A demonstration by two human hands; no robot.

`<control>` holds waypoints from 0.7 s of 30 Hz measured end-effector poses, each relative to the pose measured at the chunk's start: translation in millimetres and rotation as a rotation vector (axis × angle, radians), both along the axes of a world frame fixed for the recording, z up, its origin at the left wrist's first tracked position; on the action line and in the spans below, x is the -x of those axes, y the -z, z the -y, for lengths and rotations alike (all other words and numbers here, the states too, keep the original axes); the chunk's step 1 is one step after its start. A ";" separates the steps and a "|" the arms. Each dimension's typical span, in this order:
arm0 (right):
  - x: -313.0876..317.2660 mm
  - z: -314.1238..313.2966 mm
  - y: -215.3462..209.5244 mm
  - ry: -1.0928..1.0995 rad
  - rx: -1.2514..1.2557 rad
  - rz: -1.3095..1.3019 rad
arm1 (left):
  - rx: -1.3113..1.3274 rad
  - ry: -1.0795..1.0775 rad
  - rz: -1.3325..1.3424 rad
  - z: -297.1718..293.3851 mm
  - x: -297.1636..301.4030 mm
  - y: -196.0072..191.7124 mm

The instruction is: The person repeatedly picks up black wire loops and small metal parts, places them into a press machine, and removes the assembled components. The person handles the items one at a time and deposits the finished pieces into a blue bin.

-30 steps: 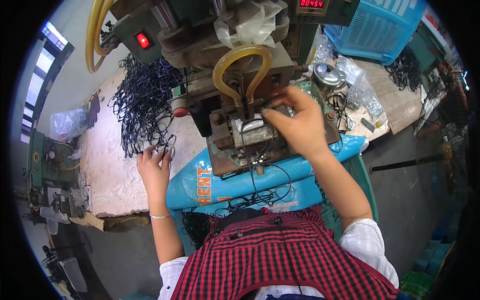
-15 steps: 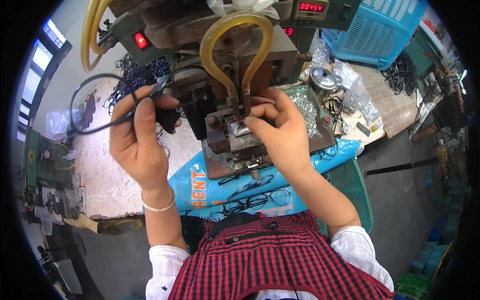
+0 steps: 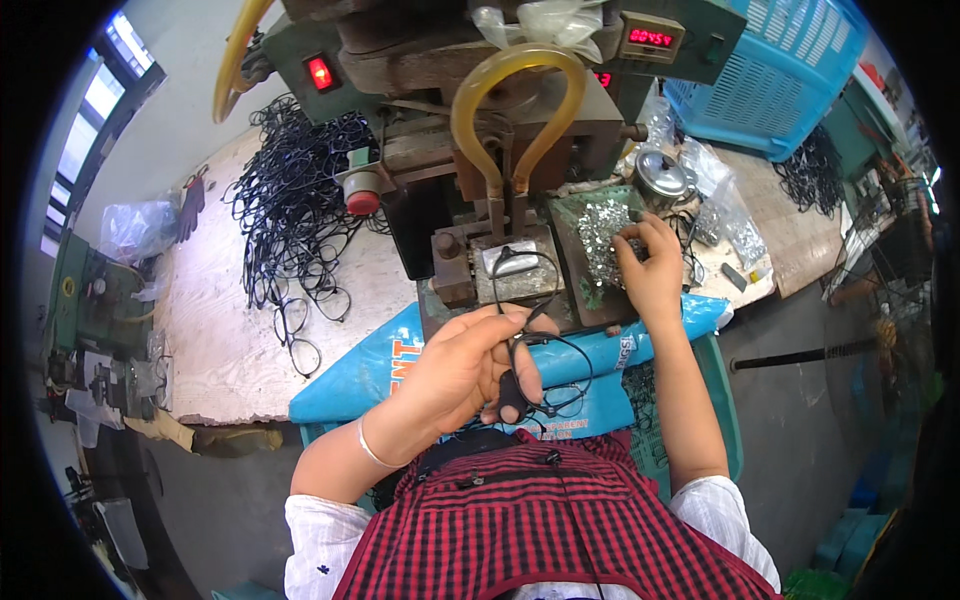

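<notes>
My left hand [image 3: 450,375] pinches a black eyeglass frame [image 3: 557,281] in front of the press. One rim of it overlaps the metal block [image 3: 515,262] under the press head; the other hangs nearer to me. A small dark piece [image 3: 511,392] also shows among the left fingers. To the right, my right hand [image 3: 655,265] dips with bent thumb and fingers into small silvery metal parts [image 3: 603,235] in a green tray [image 3: 592,297]. Whatever its fingertips pinch is too small to make out.
A green press [image 3: 300,65] with a yellow hose [image 3: 470,100] stands ahead, a red push button [image 3: 362,203] at its left. Black frames [image 3: 290,200] are heaped on the left of the table. A lidded metal pot [image 3: 662,175] and blue crate [image 3: 765,75] stand at right.
My left hand has brought the eyeglass frame down and right, to the front of the press. My right hand has left the press head for the tray of metal parts.
</notes>
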State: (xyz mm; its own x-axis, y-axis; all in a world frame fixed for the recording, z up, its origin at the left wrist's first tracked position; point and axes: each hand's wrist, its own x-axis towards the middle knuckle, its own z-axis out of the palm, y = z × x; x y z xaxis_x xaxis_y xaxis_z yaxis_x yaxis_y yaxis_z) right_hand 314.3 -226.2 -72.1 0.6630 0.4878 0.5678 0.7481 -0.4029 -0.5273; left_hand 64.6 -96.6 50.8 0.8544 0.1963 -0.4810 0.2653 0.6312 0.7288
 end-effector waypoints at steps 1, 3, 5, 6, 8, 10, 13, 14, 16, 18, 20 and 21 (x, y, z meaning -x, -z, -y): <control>-1.4 0.5 3.0 0.006 -0.016 -0.055 | 0.002 -0.028 -0.015 2.2 -1.4 -2.5; -0.9 0.2 10.1 0.040 -0.027 0.024 | 0.001 -0.027 -0.015 2.3 -1.3 -0.4; -0.1 0.0 13.4 0.034 -0.056 -0.010 | -0.002 -0.014 -0.005 0.7 0.4 1.4; -0.1 -0.3 11.7 0.027 -0.063 0.047 | -0.024 -0.002 -0.058 1.1 -0.6 -3.9; 3.1 -1.4 4.3 0.008 -0.087 0.066 | -0.020 -0.019 -0.023 5.0 -0.2 6.6; 4.1 -1.4 1.4 0.016 -0.109 0.007 | -0.053 0.064 0.030 1.2 5.5 9.0; 5.7 -0.8 3.6 0.010 -0.174 -0.182 | -0.360 0.201 0.013 -12.1 36.7 19.8; 4.0 0.5 5.6 -0.011 -0.210 -0.222 | -0.735 -0.043 0.102 -22.3 47.4 31.4; 9.3 4.9 1.2 -0.045 -0.252 -0.326 | -1.532 -0.558 -0.111 -54.5 66.4 58.0; 12.2 0.3 -4.5 -0.075 -0.254 -0.331 | -1.964 -0.645 -0.352 -117.3 78.7 69.6; 16.7 -11.3 -13.2 -0.107 -0.238 -0.356 | -2.138 -0.477 -0.611 -171.5 95.8 92.8; 15.4 -14.7 -11.7 -0.119 -0.225 -0.342 | -2.197 -0.440 -0.711 -190.0 98.1 105.4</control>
